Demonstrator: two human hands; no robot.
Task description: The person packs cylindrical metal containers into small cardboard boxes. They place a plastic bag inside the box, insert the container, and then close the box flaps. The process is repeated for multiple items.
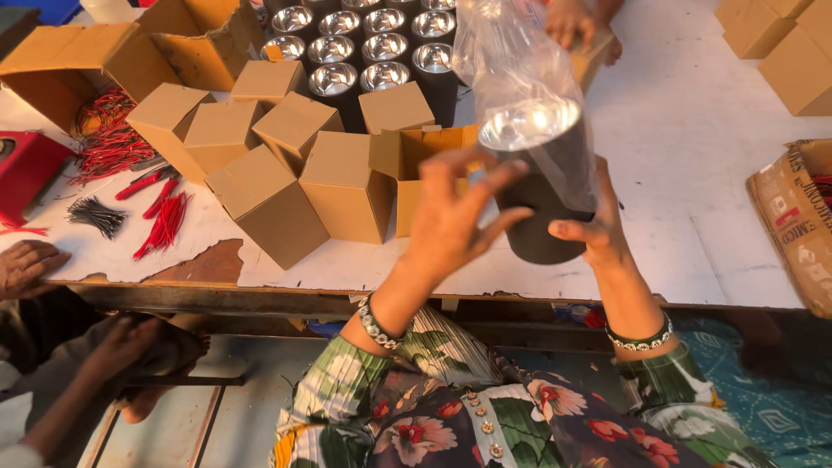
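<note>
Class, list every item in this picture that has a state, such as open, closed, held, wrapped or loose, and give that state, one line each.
Black cylindrical lamp housing: held up, partly inside bag.
Clear plastic bag: open, pulled over housing.
Left hand: fingers spread, touching housing.
Right hand: gripping housing.
Open-flapped brown cardboard box: open.
Plain brown cardboard boxes: closed.
Red wires: loose, bundled.
</note>
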